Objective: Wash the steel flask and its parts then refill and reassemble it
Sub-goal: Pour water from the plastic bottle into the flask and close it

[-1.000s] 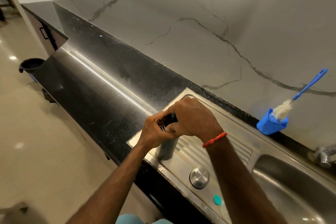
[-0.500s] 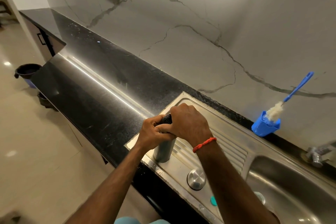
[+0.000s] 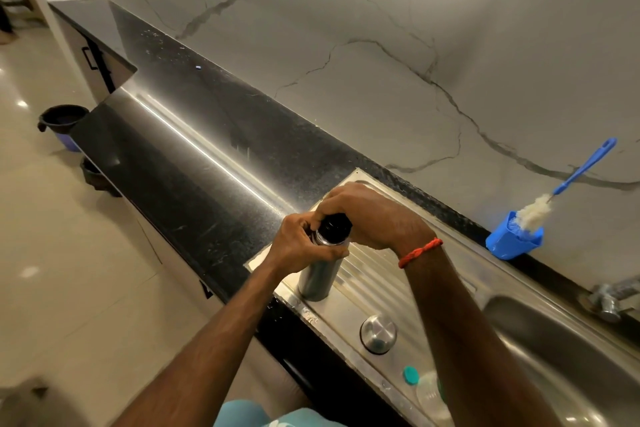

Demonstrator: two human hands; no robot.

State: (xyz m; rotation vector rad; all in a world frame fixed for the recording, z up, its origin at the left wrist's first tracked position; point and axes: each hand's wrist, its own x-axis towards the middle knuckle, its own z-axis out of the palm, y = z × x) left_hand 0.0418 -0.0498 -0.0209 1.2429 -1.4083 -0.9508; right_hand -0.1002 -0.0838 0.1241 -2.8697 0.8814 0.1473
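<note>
Flask [image 3: 317, 276] upright on drainer [image 3: 398, 288], eleven o'clock of cap [image 3: 378, 333], left grip [image 3: 301, 246] curled round neck to brace it, right grip [image 3: 370, 218] clamped on stopper [image 3: 334, 227], likely for twisting

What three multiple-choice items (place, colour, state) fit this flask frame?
1. Where does the steel flask stand?
A) in the basin
B) on the drainboard
C) on the floor

2. What colour is the brush holder by the wall?
A) blue
B) red
C) green

3. What does the right hand do?
A) hangs idle
B) turns the tap
C) grips the flask's black cap

Answers: 1 B, its base sits on the ribbed steel; 2 A, plainly blue plastic; 3 C, fingers curl over the cap while the left hand holds the body.
</note>
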